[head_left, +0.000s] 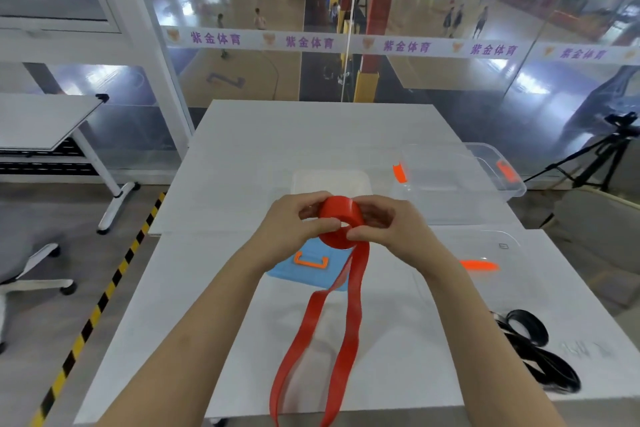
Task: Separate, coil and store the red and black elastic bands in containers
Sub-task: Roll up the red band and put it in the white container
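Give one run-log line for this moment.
both hands coiling red elastic band | tail hangs | black elastic band on white table

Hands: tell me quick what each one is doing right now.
Left hand: closed on the red band, pinching the coil.
Right hand: closed on the same coil from the other side.

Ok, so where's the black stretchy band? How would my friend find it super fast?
Start at the white table and go to its near right corner, to the right of the right hand. The black band lies there loose in a floppy heap. It is the only black thing on the table, and nobody holds it, unlike the red band being rolled up in both hands.
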The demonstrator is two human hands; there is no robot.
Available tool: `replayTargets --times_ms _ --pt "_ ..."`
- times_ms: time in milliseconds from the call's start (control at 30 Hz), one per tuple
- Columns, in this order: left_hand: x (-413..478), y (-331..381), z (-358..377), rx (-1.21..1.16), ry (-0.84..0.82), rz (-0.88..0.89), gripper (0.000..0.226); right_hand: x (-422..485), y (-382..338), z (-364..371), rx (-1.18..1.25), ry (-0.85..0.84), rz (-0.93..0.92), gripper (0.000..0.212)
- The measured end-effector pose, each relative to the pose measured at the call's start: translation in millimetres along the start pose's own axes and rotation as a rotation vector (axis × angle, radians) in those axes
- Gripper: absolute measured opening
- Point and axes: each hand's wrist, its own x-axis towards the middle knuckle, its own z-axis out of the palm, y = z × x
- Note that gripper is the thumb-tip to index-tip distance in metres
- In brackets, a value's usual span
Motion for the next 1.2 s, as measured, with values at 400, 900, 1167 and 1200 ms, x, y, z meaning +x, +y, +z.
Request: replayTargets --times_ms 400,900,1167,1200 --pt "4 8 0 -0.267 -0.055 -0.070 0.040 -7 -12 -15 0.097 0.161 -0.003 0.034" --pt "9 33 0 -0.219 0.101 0.040 0.030 -3 -32 -15 0.164 0.111 -0.077 0.042" --pt "8 32 -4 -0.448 0.076 -0.016 0.030 -6 -22 -9 0.208 0.219 -0.066 0.035" --pt "7 31 -5 -0.484 0.054 -0.031 0.031 -6 -23 -9 0.209 0.225 -0.067 0.035"
